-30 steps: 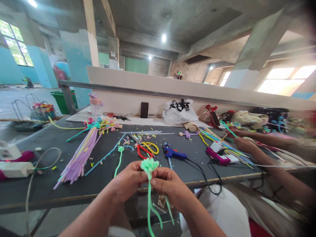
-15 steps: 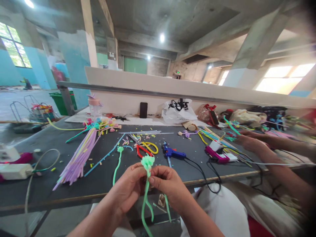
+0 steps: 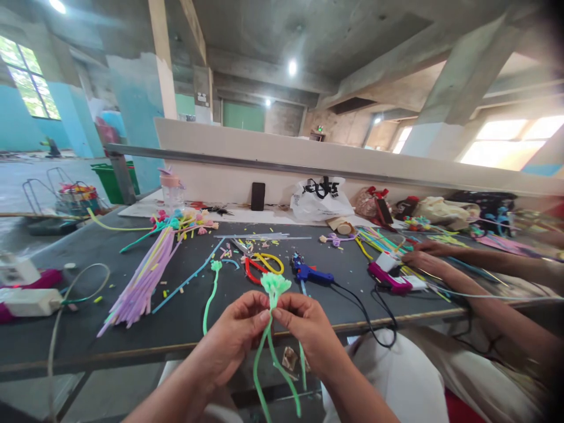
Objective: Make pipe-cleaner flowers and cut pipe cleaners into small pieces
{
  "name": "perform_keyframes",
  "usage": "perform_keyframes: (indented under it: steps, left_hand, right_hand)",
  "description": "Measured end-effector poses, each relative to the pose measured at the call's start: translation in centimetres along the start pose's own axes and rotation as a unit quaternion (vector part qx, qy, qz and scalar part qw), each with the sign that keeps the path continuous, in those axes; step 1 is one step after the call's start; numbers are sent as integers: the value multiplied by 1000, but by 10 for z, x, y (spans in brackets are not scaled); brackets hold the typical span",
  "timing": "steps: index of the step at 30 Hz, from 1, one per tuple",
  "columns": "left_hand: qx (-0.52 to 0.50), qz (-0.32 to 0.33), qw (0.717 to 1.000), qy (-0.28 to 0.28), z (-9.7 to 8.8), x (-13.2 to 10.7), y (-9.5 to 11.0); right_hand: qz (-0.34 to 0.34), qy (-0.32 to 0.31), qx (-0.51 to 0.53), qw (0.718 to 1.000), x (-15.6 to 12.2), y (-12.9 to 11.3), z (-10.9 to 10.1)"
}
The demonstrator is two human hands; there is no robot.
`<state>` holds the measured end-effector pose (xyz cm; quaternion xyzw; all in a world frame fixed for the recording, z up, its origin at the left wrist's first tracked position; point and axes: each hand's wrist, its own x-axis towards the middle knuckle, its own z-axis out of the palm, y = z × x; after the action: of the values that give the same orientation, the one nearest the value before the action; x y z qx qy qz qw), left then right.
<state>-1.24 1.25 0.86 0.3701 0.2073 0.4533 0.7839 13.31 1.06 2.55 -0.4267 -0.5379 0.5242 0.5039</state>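
Note:
Both my hands pinch a light green pipe-cleaner flower point(image 3: 274, 286) just below its fluffy head, in front of the near edge of the dark table point(image 3: 185, 320). My left hand point(image 3: 238, 332) grips the stem from the left, fingers closed. My right hand point(image 3: 304, 329) grips it from the right, fingers closed. Several loose green stem ends point(image 3: 275, 370) hang down below my hands. A second green pipe-cleaner stem point(image 3: 211, 291) lies on the table just beyond my left hand.
Red and yellow scissors point(image 3: 259, 267), a blue glue gun point(image 3: 308, 273) with a black cord, a bundle of purple pipe cleaners point(image 3: 145, 279) and scraps lie on the table. Another person's hands point(image 3: 425, 258) work at the right by a pink glue gun point(image 3: 390, 281). A power strip point(image 3: 26, 301) sits left.
The flower head has risen slightly and its hanging stems have swung and spread. The other person's hands at the right have lowered onto the table.

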Motion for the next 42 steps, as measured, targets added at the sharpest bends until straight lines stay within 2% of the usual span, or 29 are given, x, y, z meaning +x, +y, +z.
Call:
perform_keyframes:
  steps: [3,8,11,14,16,18,22,25,27,30,33,36,38,39,40,42]
  left_hand:
    - [40,-4,999,14,0,2,1]
    - [110,-17,991,72,0,7,3]
    - [148,-6,983,107,2,9,3]
    - [182,25,974,134,1,11,0]
    - [257,75,951,156,0,13,-4]
    - [374,142,900,175,-2,14,-8]
    - [580,274,750,161,-6,12,-12]
    - [673,362,633,127,-9,10,-13]
    - [710,407,565,109,-11,11,-13]
    - [740,444,497,94,-13,13,-14]
    - [757,452,463,86,-13,14,-17]
    - [765,449,457,72,-14,15,-21]
    - [751,448,481,68,-14,15,-24]
    - [736,445,507,66,-14,15,-25]
    - [714,436,545,62,-13,14,-26]
    - [652,380,653,71,-9,13,-25]
  right_hand:
    - [-9,10,-13,1000,0,3,2]
    - [-77,93,-109,987,4,10,2]
    - [-95,119,-155,976,4,15,2]
    - [-80,133,-167,974,4,18,5]
    - [-67,142,-165,974,3,19,7]
    - [-60,152,-171,972,3,17,9]
    - [-35,161,-175,971,3,10,12]
    - [-23,152,-186,970,3,5,13]
    - [-22,134,-194,972,2,3,13]
    - [-16,122,-196,973,2,3,9]
    - [-3,135,-200,971,6,5,5]
    - [2,141,-211,967,8,8,2]
    - [-2,147,-226,963,8,8,1]
    - [-8,149,-230,962,7,8,0]
    - [-18,151,-228,962,6,7,-1]
    - [-47,143,-209,966,3,5,-5]
